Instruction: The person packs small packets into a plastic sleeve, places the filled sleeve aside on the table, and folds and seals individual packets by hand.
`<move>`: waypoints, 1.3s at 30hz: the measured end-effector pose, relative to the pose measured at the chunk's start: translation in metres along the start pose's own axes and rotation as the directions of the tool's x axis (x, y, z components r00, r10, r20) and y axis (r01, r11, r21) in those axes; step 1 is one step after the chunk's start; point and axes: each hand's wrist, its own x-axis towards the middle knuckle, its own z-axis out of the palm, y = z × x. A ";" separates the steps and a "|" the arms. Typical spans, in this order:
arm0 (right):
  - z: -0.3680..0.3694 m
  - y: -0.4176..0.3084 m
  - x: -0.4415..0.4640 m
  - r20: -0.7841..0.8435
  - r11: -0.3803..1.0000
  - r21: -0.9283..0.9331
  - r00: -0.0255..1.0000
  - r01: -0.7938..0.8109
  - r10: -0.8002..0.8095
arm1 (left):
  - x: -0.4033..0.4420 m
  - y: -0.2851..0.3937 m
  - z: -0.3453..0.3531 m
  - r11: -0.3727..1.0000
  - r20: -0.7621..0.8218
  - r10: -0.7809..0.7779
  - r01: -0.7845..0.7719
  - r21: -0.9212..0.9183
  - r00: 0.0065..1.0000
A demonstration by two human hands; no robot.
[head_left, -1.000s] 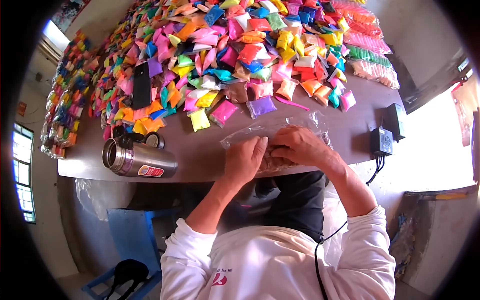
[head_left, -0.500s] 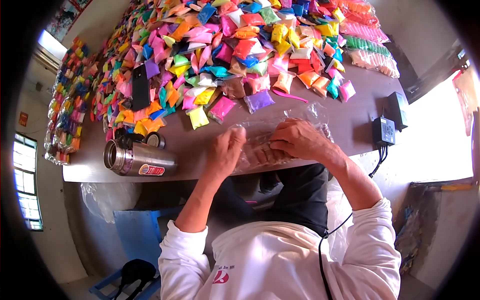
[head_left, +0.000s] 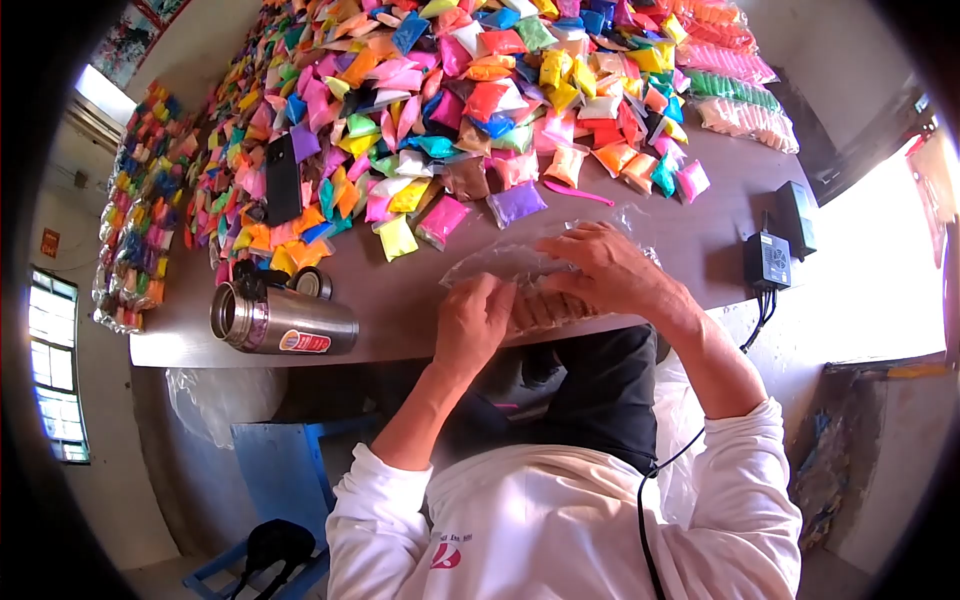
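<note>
A clear plastic bag (head_left: 548, 306) with brown packets inside lies at the table's front edge. My left hand (head_left: 475, 318) is closed on the bag's left end, thumb and fingers pressed together. Over the bag's right part is my right hand (head_left: 605, 270), its fingers spread and slightly bent, resting on or just above the plastic. Beyond the bag lie a purple packet (head_left: 517, 203), a magenta packet (head_left: 443, 221) and a pink plastic tool (head_left: 580, 193).
A steel flask (head_left: 285, 320) lies on its side at the front left, its lid (head_left: 311, 283) behind it. A phone (head_left: 283, 180) rests against a large heap of coloured packets (head_left: 400, 100). Black power adapters (head_left: 768, 262) stand at the right edge. A blue chair (head_left: 280, 470) is below left.
My left hand moved left off the bag, then came back right onto its left end. My right hand's fingers have lifted and spread.
</note>
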 end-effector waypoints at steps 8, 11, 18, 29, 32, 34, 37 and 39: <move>0.032 -0.002 0.008 0.165 0.994 0.108 0.986 -0.010 -0.008 | 0.008 -0.009 -0.008 0.995 0.078 -0.031 0.038 -0.092 0.996; 0.042 -0.002 0.008 0.110 0.998 0.062 0.994 0.009 -0.015 | 0.017 -0.010 -0.017 0.990 0.178 -0.091 0.108 -0.092 0.980; 0.046 -0.012 0.013 0.009 0.998 0.029 0.998 0.064 -0.064 | 0.029 -0.002 -0.014 0.992 0.159 -0.113 0.119 -0.033 0.981; -0.027 0.003 -0.029 -0.089 0.962 -0.121 0.968 -0.243 0.234 | 0.021 -0.006 0.000 0.997 0.023 -0.068 0.068 -0.031 0.997; -0.014 0.022 -0.042 0.058 0.957 -0.018 0.955 -0.290 0.290 | 0.019 -0.007 0.002 0.995 0.030 -0.078 0.080 -0.060 0.996; -0.012 0.027 -0.043 0.066 0.969 0.053 0.969 -0.243 0.239 | 0.021 -0.004 0.001 0.994 0.005 -0.080 0.080 -0.071 0.997; -0.018 0.021 -0.038 0.064 0.974 0.014 0.973 -0.225 0.223 | 0.019 -0.005 0.002 0.994 -0.003 -0.099 0.098 -0.049 0.995; -0.021 0.007 -0.028 0.020 0.975 -0.042 0.975 -0.219 0.220 | 0.019 -0.004 0.001 0.993 0.000 -0.104 0.104 -0.051 0.995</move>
